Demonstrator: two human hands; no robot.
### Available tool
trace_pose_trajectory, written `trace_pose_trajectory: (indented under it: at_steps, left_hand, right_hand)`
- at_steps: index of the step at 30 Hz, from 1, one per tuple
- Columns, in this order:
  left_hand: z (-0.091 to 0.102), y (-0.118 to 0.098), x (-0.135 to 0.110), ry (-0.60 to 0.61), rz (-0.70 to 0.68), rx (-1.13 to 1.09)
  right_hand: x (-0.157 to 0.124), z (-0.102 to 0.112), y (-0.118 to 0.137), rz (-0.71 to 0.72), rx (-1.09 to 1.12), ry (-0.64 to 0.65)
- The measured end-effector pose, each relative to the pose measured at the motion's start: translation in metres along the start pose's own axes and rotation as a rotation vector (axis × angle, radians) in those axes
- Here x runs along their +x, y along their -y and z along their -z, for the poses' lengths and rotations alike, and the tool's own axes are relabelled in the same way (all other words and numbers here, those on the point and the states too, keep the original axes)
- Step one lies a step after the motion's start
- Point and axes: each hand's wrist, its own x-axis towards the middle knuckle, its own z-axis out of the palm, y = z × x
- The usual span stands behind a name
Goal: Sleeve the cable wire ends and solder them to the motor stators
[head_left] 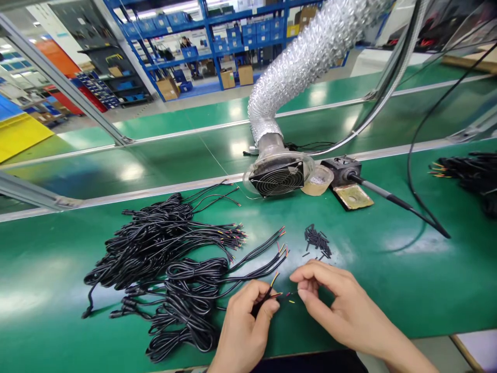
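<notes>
My left hand [248,321] is closed around the end of a black cable [265,297], pinched between thumb and fingers. Thin coloured wires, one of them yellow [274,280], stick out of the cable end toward the right. Close by on the right, my right hand [334,303] has its thumb and fingers drawn together near the wire tips. Something tiny and dark seems to be at its fingertips, too small to name. A small yellow bit [291,301] shows between the hands. Just beyond my right hand lies a pile of short black tubes [317,241].
Bundled black cables [135,248] with bared ends cover the left; more cables [469,173] lie far right. A fume extractor [277,178] on a silver duct [298,57] hangs ahead. Beside it are a tape roll [318,180] and a soldering iron [382,191] in its stand [341,168].
</notes>
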Motion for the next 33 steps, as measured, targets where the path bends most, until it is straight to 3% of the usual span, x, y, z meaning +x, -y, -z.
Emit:
trace_pose_trajectory:
  at_steps: [5, 12, 15, 17, 21, 24, 29, 33]
  left_hand:
    - [0.001, -0.001, 0.000, 0.001, 0.000, -0.002]
    - [0.000, -0.003, 0.001, 0.004, -0.032, 0.007]
    - [0.001, -0.004, 0.001, 0.013, -0.031, 0.009]
    - [0.002, -0.005, 0.001, 0.019, -0.023, 0.015]
    - [0.003, -0.005, 0.002, 0.026, -0.005, 0.000]
    - [0.003, -0.007, 0.002, 0.020, -0.011, -0.033]
    - [0.002, -0.008, 0.001, 0.011, -0.010, -0.023]
    - [0.002, -0.008, 0.002, -0.001, -0.013, -0.009]
  right_hand:
    - [0.001, 0.000, 0.000, -0.011, -0.014, 0.024]
    - [0.004, -0.019, 0.001, -0.041, 0.113, 0.081]
    - [-0.002, -0.012, -0.006, -0.060, 0.094, 0.085]
    - [-0.010, 0.002, -0.018, -0.089, -0.036, 0.035]
    - [-0.023, 0.030, -0.051, -0.138, -0.514, -0.211]
    - [-0.026, 0.036, -0.063, -0.110, -0.649, -0.201]
    - [-0.023, 0.022, -0.036, -0.114, -0.361, -0.138]
    - [-0.012, 0.001, -0.006, 0.010, -0.080, -0.002]
